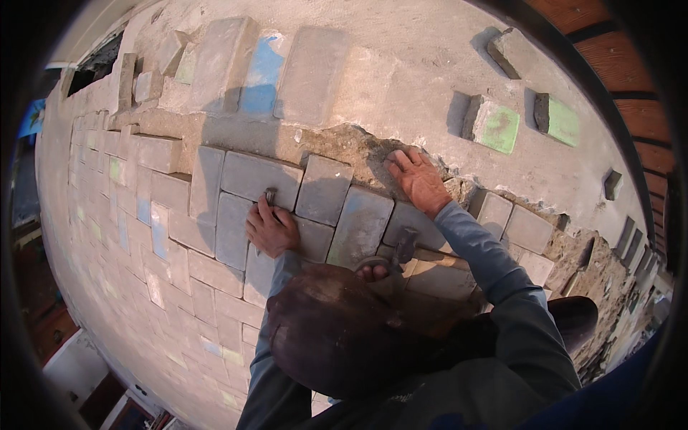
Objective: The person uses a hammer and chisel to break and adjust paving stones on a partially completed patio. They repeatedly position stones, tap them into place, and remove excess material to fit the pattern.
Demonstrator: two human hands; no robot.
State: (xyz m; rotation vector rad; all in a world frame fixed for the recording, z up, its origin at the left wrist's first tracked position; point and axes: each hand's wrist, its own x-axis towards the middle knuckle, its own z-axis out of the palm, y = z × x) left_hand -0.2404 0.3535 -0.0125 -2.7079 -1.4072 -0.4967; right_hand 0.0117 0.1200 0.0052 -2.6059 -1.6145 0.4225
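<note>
My left hand [272,229] is closed around a small metal tool [269,196] on the grey pavers [259,173], whose joints run beside my fingers. My right hand [413,178] reaches to the rough sandy strip [347,150] beyond the laid pavers, its fingers curled down at the broken edge; what they grip, if anything, is unclear. Below it a hammer [405,244] with a wooden handle rests on the pavers, beside my toes and under my right forearm.
Loose blocks, some painted blue [261,72] or green [500,129], lie on the concrete [387,86] beyond the strip. Laid paving [158,265] stretches left. A rubble-filled trench [573,265] runs at the right, with dark edging and reddish slats [609,61] beyond. My knee fills the lower middle.
</note>
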